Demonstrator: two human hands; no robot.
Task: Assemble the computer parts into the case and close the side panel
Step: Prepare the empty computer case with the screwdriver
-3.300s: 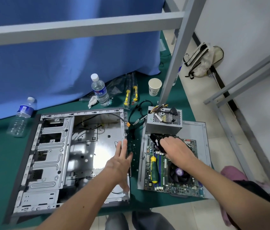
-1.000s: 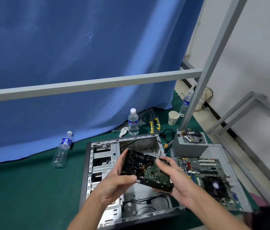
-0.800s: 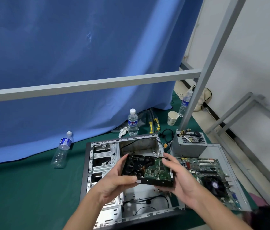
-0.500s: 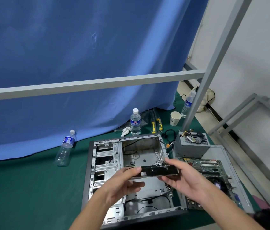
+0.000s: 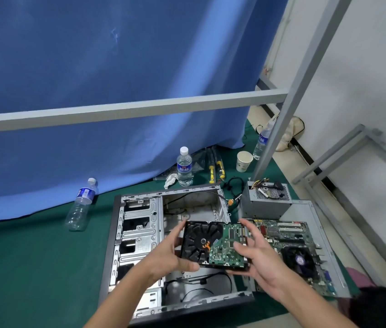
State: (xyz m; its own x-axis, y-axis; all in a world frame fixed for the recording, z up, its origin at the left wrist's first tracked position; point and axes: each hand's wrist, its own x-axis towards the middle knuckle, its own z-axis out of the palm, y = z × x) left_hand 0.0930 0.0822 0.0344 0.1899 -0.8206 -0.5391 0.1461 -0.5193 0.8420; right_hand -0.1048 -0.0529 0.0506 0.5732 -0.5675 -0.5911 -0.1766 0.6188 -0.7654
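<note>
I hold a hard drive (image 5: 213, 245) above the open computer case (image 5: 139, 233), its black underside and green circuit board facing me. My left hand (image 5: 168, 254) grips its left edge, thumb under the near edge. My right hand (image 5: 256, 256) grips its right edge with fingers curled round it. The case lies on its side on the green mat, its drive bays on the left. To the right, the motherboard (image 5: 289, 240) with its black fan lies on the grey side panel (image 5: 310, 209). The power supply (image 5: 267, 202) stands behind it.
Two water bottles (image 5: 184, 169) (image 5: 81, 204), a paper cup (image 5: 243, 160) and yellow-handled tools (image 5: 215, 170) lie behind the case. A grey metal frame bar (image 5: 128, 110) crosses in front of a blue curtain. A third bottle (image 5: 261, 143) stands by the frame post.
The hard drive has been turned from edge-on to flat, its circuit-board side now towards me. Both hands still hold it above the case.
</note>
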